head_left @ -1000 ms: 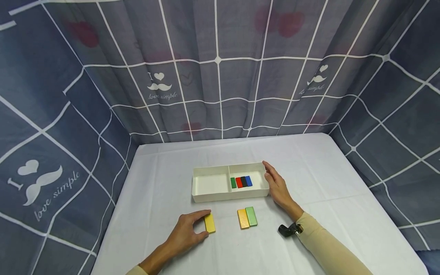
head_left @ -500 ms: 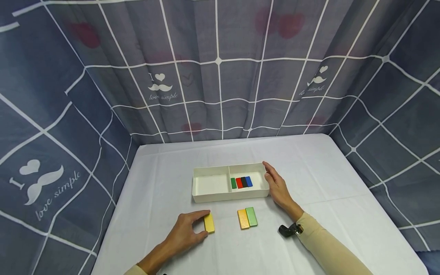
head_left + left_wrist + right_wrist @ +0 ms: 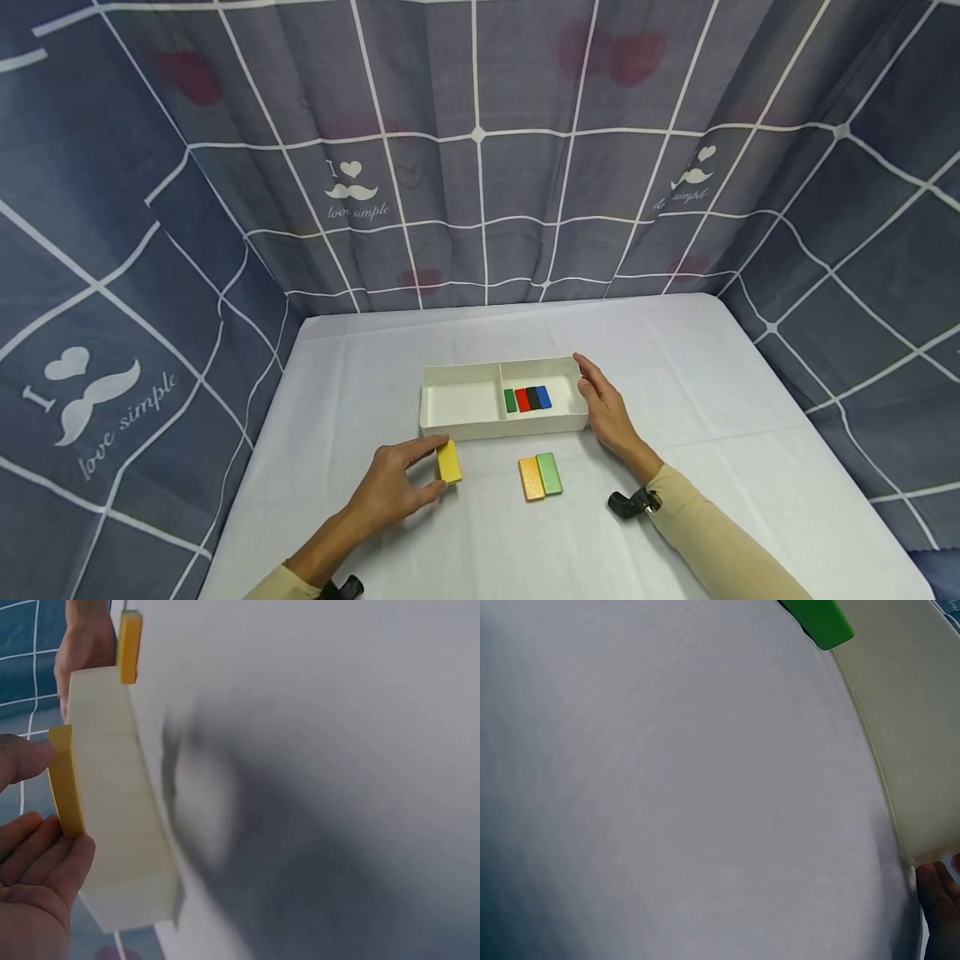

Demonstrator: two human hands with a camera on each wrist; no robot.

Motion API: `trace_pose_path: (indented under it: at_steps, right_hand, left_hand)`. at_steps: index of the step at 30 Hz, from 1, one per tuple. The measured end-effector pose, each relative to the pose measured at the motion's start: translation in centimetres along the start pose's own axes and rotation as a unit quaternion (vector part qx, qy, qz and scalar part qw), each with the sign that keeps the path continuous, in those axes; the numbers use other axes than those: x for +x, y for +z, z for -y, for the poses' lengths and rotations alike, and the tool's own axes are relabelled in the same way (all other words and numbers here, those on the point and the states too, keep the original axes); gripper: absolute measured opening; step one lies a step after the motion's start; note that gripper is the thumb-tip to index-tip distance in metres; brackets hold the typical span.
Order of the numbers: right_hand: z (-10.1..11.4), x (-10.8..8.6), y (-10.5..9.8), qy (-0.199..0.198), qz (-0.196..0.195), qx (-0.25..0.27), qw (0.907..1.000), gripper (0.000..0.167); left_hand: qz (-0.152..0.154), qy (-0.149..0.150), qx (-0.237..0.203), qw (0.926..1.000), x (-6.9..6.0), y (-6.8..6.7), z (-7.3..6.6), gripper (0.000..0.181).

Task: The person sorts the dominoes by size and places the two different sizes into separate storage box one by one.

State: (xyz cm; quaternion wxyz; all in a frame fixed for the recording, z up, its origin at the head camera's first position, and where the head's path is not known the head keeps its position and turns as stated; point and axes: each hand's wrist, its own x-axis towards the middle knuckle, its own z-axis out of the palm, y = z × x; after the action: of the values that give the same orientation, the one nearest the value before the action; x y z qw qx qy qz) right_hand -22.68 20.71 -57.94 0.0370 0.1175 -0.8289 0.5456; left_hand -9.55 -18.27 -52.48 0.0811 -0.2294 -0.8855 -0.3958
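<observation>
My left hand pinches a yellow rectangular block between thumb and fingertips, just in front of the white box. In the left wrist view, the block is held on its long ends, with the box wall behind it. My right hand rests against the right end of the box, its fingers along the outer side. An orange block and a light green block lie side by side on the table, in front of the box.
The box has two compartments. In its right one lie a dark green, a red, a black and a blue piece. A white cloth covers the table, and gridded curtains stand around it.
My left hand has carried the yellow block up off its spot, toward the box and slightly left. The right hand, the box and the other blocks stay where they were.
</observation>
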Motion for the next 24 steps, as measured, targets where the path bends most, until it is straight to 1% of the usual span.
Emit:
trace_pose_path:
  at_steps: [3, 6, 10, 13, 18, 24]
  right_hand:
    - [0.0, 0.0, 0.0, 0.0, 0.001, 0.001, 1.0, 0.051]
    - [0.0, -0.2, 0.1, 0.003, -0.002, -0.004, 1.0, 0.051]
    - [0.0, -0.3, 0.1, 0.007, -0.005, -0.012, 0.9999, 0.051]
    - [0.1, -0.3, 0.1, 0.005, -0.005, -0.012, 0.9999, 0.051]
    - [0.1, -0.2, 0.1, 0.001, -0.004, -0.013, 0.9999, 0.051]
    - [0.3, -0.1, 0.0, 0.003, 0.0, -0.006, 1.0, 0.051]
  left_hand:
    - [0.007, 0.004, -0.003, 1.0, 0.4, -0.6, -0.2, 0.063]
    - [0.02, -0.003, -0.012, 0.9997, 0.7, -1.2, -0.4, 0.063]
    - [0.024, -0.007, -0.025, 0.9994, 1.2, -1.8, -0.6, 0.063]
    - [0.019, -0.01, -0.035, 0.9992, 1.7, -2.2, -0.7, 0.063]
    - [0.008, -0.013, -0.038, 0.9992, 2.7, -3.1, -0.8, 0.066]
    - [-0.006, 0.002, -0.022, 0.9997, 3.9, -3.7, -1.0, 0.069]
